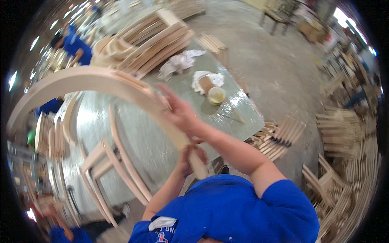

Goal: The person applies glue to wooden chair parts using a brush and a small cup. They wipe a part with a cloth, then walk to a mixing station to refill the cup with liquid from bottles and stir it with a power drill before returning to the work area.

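A long, pale curved wooden piece (pixel 97 79) arches from my waist out over the table to the far left. Its near end is gripped by my left hand (pixel 190 160), fingers wrapped round the wood close to my shirt. Farther up the curve, my right hand (pixel 181 115) rests against the piece. One finger is stretched out along it, and a small pale thing shows under the others; blur hides what it is. A lengthwise slot or strip of different tone runs along the wood just beyond that hand.
The plastic-covered table (pixel 142 133) bears stacked curved wooden parts (pixel 150 40), white cloths (pixel 182 62), a tub of yellowish paste (pixel 216 96) and a thin stick (pixel 233 118). A wooden frame (pixel 109 158) leans at the near left. Chair parts (pixel 279 137) lie right; a blue-shirted co-worker (pixel 77 46) stands far left.
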The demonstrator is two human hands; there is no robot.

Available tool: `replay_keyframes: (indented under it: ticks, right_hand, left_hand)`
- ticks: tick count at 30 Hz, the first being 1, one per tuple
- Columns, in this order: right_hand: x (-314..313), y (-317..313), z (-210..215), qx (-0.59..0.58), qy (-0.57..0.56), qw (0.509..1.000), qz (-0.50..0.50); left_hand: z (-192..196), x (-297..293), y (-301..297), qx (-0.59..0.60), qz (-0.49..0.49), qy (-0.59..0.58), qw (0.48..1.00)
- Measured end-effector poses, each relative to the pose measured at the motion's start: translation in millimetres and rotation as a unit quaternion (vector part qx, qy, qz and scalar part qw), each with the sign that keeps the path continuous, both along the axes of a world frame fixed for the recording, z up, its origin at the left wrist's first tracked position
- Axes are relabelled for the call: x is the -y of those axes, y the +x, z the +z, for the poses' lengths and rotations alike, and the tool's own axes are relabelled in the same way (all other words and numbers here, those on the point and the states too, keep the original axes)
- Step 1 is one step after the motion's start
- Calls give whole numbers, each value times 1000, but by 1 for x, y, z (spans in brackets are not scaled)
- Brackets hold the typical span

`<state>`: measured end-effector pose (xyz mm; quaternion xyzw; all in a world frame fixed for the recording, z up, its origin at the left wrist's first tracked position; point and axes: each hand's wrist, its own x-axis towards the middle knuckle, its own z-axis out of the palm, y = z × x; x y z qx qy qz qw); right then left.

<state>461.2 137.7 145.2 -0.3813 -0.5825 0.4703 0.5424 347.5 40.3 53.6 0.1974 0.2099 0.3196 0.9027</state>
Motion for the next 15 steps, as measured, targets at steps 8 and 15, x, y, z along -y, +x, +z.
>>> replay_keyframes:
  ticks: [8,15]
  right_hand:
    - [100,74,-114,366,-74,926,-58]
    - [85,90,-122,464,73,880,-67]
  left_hand:
    - [-42,80,-80,-569,167,210,777]
    - [-49,123,-192,-957,111,158,215]
